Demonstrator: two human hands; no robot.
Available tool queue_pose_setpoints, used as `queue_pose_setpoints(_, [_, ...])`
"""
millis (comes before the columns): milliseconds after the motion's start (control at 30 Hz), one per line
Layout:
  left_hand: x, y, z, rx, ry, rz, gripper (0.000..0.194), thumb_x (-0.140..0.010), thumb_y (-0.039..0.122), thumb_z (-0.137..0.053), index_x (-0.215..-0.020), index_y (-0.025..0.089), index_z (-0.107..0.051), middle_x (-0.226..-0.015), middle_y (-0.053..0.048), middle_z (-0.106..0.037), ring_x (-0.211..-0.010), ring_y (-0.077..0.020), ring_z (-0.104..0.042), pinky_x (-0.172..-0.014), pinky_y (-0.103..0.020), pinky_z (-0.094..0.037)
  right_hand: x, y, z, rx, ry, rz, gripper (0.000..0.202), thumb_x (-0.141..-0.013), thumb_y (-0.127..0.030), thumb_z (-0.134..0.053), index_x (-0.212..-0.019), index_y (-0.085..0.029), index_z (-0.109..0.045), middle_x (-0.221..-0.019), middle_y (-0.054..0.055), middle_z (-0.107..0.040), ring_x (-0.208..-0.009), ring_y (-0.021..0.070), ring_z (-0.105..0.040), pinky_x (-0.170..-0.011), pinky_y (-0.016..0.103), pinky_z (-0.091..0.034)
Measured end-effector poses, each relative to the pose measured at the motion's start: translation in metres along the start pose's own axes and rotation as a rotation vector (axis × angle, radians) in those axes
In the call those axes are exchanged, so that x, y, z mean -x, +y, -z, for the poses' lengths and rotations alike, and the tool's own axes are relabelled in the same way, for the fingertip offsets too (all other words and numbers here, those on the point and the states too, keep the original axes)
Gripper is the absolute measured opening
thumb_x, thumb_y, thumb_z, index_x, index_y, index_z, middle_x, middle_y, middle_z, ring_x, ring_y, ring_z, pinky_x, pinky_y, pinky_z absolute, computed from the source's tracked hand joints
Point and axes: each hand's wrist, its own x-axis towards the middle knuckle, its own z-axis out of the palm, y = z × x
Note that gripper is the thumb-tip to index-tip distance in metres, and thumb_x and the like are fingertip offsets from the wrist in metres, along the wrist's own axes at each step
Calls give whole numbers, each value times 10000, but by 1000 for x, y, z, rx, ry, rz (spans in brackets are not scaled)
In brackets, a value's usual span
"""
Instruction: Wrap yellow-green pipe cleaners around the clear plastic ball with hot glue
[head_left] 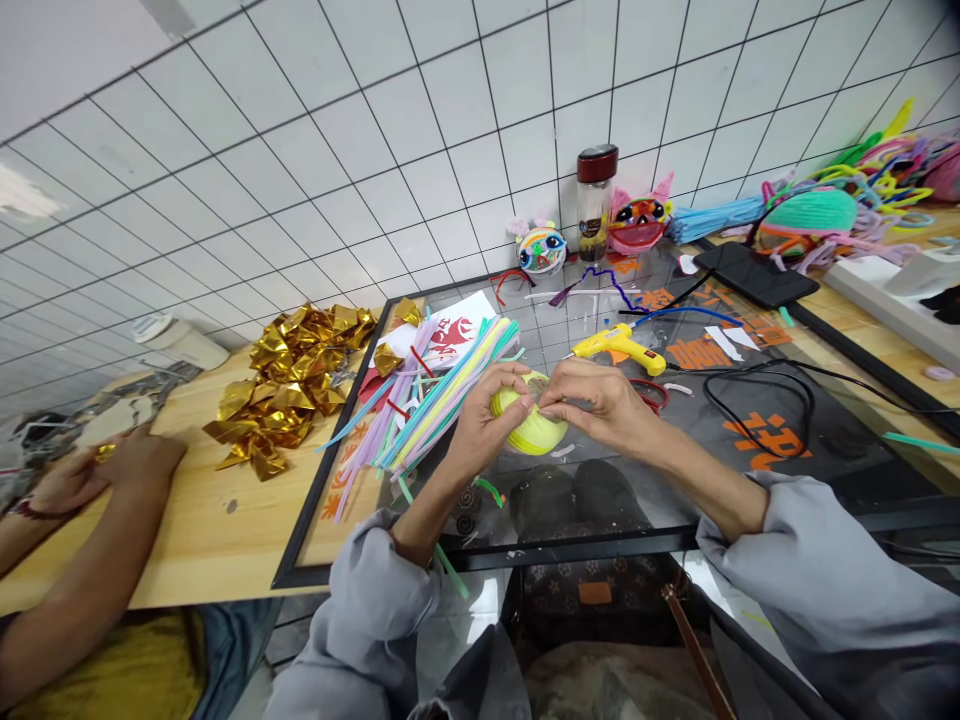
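Note:
In front of me is a round yellow piece [541,436] with a ribbed surface, like wound pipe cleaners, and a hollow or dark spot near its top. My left hand [491,408] grips its left side, thumb on top. My right hand [589,398] pinches at its right edge, fingertips pressed together; whatever they hold is too small to make out. Just beyond lies a yellow hot glue gun [621,347]. To the left rests a bundle of pastel pipe cleaners [454,400] on a printed paper [459,328].
Against the wall stand two decorated animal heads [541,250] [637,222] and a lidded bottle [595,205]. A phone [759,274], black cable [806,400] and power strip [900,300] lie right. Gold foil [300,365] lies left, near a co-worker's hands [127,465].

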Motion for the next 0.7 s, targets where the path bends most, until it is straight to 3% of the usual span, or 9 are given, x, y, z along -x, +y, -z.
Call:
queue_pose_setpoints(167, [-1, -1, 0, 22, 6, 13, 161, -915, 350, -612, -879, 194, -592, -1187, -96, -671, -1185, -243, -633, -1074, -442, -473, 1, 5, 7, -38, -1, -45, 224, -1006, -303, -594, -902, -169, -740, -824, 54, -695, -797, 163, -640, -726, 292, -483])
queue_pose_setpoints(333, [-3, -5, -1, 72, 27, 17, 152, -892, 339, -622, -861, 196, -579, -1165, -99, -675, -1141, -245, -642, -1047, -432, -480, 6, 20, 30, 13, 122, -171, 257, -964, -381, -649, -834, -184, -752, -783, 49, -709, -745, 170, -641, -708, 303, -482])
queue_pose_setpoints(533, [-5, -5, -1, 112, 67, 61, 126, -853, 318, -621, -827, 202, -578, -1141, -92, -695, -1118, -242, -648, -1046, -406, -477, 24, 34, 59, 239, 171, -456, 244, -861, -395, -684, -758, -186, -756, -742, 60, -702, -646, 178, -601, -608, 305, -429])
queue_pose_setpoints(700, [-5, -7, -2, 142, 83, 80, 117, -833, 312, -625, -827, 201, -585, -1126, -87, -700, -1112, -239, -647, -1030, -402, -482, 37, 44, 76, 596, 334, -628, 197, -857, -292, -607, -785, -184, -755, -761, 89, -703, -682, 228, -628, -649, 342, -440])
